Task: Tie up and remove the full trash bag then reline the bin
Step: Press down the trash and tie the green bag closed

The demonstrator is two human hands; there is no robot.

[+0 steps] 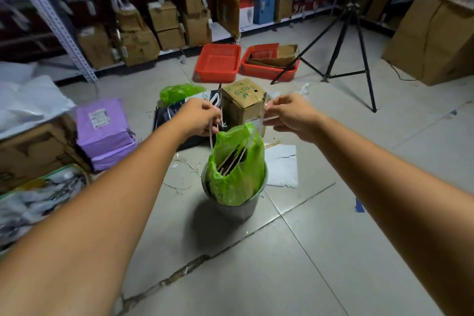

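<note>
Head view: a green trash bag (237, 177) sits in a grey bin (239, 209) on the tiled floor (295, 251), its mouth pulled up above the rim with cardboard scraps (230, 160) showing inside. The left hand (202, 117) and right hand (292, 117), held apart above the bag, each pinch a white drawstring (210, 136) with curled fingers. Just behind stands a cardboard box (243, 100), with two red baskets (218, 63) and a tripod (343, 41) farther back.

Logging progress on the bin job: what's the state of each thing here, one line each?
Green trash bag: in bin, mouth open, untied.
Bin: upright on floor.
Left hand: pinches bag's white drawstring.
Right hand: pinches the other drawstring.
Red basket nearer the tripod: holds cardboard.
</note>
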